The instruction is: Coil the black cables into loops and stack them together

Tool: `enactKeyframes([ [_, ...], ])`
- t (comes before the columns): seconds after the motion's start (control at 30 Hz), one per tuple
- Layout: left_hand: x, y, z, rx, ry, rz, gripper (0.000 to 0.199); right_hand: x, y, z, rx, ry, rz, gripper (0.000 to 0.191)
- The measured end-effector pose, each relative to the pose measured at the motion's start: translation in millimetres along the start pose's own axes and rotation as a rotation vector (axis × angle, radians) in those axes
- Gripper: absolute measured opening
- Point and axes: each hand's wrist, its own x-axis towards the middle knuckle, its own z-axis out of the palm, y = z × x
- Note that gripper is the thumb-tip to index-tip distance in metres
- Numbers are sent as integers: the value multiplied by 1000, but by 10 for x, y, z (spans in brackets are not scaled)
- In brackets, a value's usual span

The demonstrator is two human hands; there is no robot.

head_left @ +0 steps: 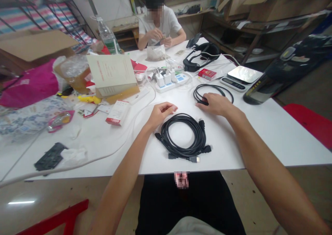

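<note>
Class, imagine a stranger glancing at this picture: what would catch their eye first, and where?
Likely the thick black cable coil near the front edge of the white table. The left hand is by its far left side, and the right hand touches a smaller black coil farther back. A bright magenta bag also stands out at the picture's left.

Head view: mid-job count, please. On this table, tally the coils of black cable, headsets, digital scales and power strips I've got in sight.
Black cable coils: 2 (near bundle counted as one; other coil at the right hand)
Headset: 1
Digital scale: 1
Power strip: 1
Total: 5
</note>
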Motion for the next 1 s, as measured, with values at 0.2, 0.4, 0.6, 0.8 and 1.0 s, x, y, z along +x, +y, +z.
enactKeyframes([
  [0.2,33,-57,-20,-81,11,-35,40,3,-137,38,-48,38,-13,56],
  [0.4,57,-30,-62,-343,-28,-196,55,-15,-458,-42,224,294,3,57],
  [0.6,121,-80,-115,-600,-70,-240,42,-5,-936,-79,321,179,-255,52],
  [0.8,122,-136,-172,-665,-64,-258,29,59,-998,-290,458,132,-281,47],
  [1.0,104,-147,-202,-658,-78,-249,24,105,-730,-1128,500,503,-142,48],
])
